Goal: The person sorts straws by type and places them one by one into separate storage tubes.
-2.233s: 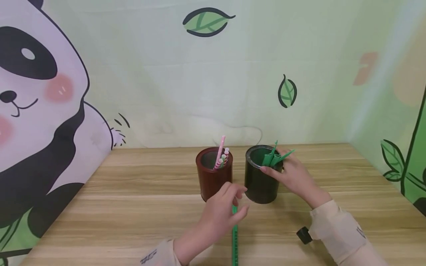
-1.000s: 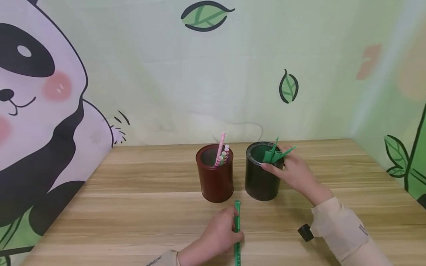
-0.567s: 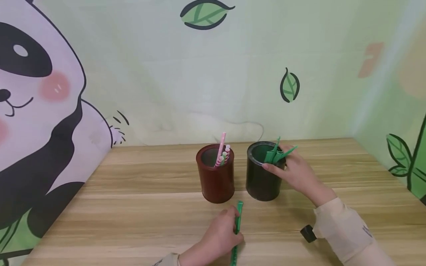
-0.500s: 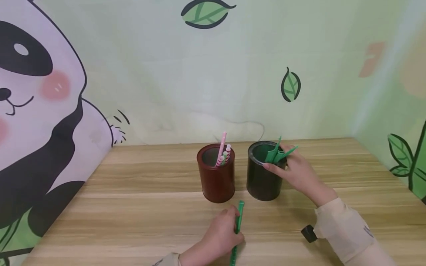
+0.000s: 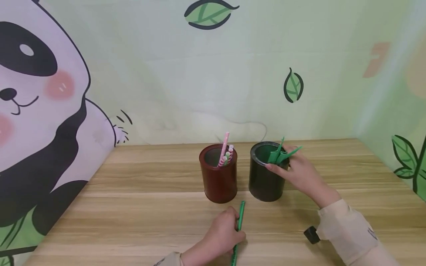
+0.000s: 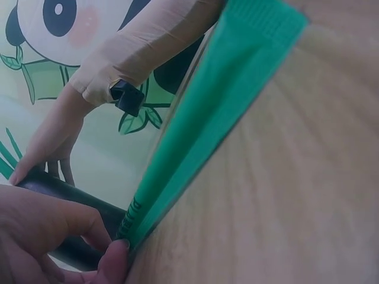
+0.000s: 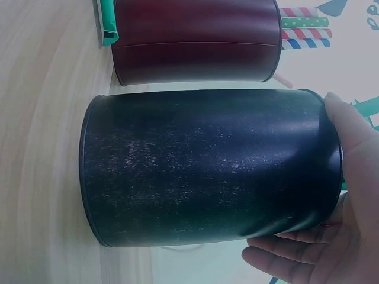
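Observation:
My left hand (image 5: 221, 234) pinches a slim green stick packet (image 5: 240, 216) low over the table, in front of the two cups. In the left wrist view the green stick packet (image 6: 195, 124) shows a crimped end and dark print, with thumb and finger near its printed part. My right hand (image 5: 304, 177) grips the rim of a black cylindrical cup (image 5: 266, 184), thumb on the near side and fingers behind. Several green packets (image 5: 277, 156) lean inside that cup. In the right wrist view the black cup (image 7: 207, 168) stands on the table with the hand at its rim.
A dark red cup (image 5: 218, 184) stands just left of the black one and holds several paper straws (image 5: 225, 153), pink and striped. Behind the wooden table (image 5: 139, 207) hangs a panda-and-leaf backdrop (image 5: 159, 74). A small black device (image 5: 311, 235) sits at the right sleeve.
My left hand has come down from before the cups and taken hold of the green stick packet. The packet's far end has swung slightly right. My right hand stays on the black cup.

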Motion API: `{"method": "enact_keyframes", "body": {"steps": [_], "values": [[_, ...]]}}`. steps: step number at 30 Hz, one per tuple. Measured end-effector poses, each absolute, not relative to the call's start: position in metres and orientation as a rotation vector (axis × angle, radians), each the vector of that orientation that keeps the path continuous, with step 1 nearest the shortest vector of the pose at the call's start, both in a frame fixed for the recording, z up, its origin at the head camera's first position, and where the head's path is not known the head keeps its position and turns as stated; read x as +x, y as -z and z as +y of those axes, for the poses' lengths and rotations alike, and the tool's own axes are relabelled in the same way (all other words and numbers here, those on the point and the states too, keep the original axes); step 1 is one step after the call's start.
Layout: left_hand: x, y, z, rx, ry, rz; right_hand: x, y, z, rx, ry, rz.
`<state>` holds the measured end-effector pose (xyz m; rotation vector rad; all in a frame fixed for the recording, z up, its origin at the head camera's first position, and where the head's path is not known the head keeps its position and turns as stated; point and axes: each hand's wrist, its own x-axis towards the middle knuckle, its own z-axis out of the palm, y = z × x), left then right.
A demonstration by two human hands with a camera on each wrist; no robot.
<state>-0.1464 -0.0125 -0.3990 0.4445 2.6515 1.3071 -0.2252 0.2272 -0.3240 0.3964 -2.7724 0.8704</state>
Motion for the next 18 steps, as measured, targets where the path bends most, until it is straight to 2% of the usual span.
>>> {"method": "enact_keyframes", "body": {"steps": [18], "values": [[-0.151,0.384,-0.015,0.566,-1.595,2.392,-0.226,0.326,0.228,0.394,-0.867,-2.780]]}}
